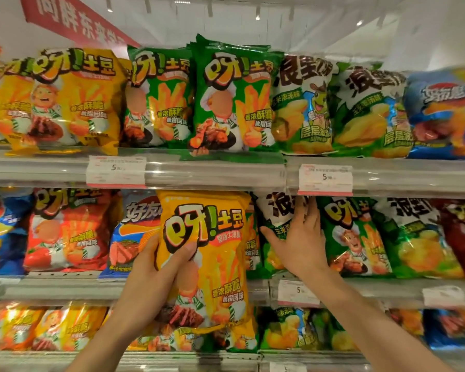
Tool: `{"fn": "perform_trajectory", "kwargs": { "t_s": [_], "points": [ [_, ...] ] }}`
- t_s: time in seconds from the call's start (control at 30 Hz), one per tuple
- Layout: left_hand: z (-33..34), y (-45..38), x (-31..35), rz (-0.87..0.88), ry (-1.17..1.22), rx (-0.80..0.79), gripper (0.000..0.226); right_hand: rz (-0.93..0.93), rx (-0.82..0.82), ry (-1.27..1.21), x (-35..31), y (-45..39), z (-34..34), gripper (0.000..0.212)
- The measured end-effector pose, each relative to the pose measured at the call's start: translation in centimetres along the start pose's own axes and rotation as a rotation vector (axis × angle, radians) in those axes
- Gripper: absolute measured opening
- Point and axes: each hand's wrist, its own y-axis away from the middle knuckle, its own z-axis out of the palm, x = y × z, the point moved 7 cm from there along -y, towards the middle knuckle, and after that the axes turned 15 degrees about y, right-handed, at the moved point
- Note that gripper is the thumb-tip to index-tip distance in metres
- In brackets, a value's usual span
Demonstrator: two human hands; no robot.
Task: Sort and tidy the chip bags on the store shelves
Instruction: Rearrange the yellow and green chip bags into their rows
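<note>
Left hand (156, 267) pinched yellow chip bag (204, 253) in front of middle shelf (65, 289), likely for re-sorting, while right hand (302, 237), fingers spread, pressed white-green bag (275, 210) back to clear space.

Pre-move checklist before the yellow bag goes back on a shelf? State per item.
1. Grip on the yellow chip bag: left hand curls round its left edge, thumb across the front. Ok.
2. Bag upright, label forward: ok.
3. Matching stock located: yellow bags stand on the top shelf, left. Ok.
4. Space in that yellow row: cannot tell, depth behind the front bags is hidden.
5. Right hand free: not ok, flat fingers rest on the white-and-green bag on the middle shelf.
6. Middle shelf sorted: not ok, the green bag sits between white-and-green ones.
</note>
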Motion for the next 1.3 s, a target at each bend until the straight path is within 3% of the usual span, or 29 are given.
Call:
{"fn": "perform_trajectory", "kwargs": {
  "t_s": [0.33,0.83,1.07,1.3],
  "points": [
    [-0.2,-0.2,0.5,0.014,0.002,0.024,0.036,0.003,0.043,-0.091,0.6,-1.3,-1.6,0.079],
    [-0.9,-0.1,0.6,0.013,0.006,0.043,0.041,-0.037,0.003,-0.273,1.4,-2.6,-3.3,0.059],
    [-0.9,-0.1,0.6,0.038,-0.004,0.034,0.036,0.040,-0.068,-0.499,2.6,-2.4,-3.1,0.049],
    [-1.1,-0.2,0.3,0.048,-0.031,0.049,0.037,0.044,-0.045,-0.506,1.2,-1.3,-3.1,0.047]
  ]
}}
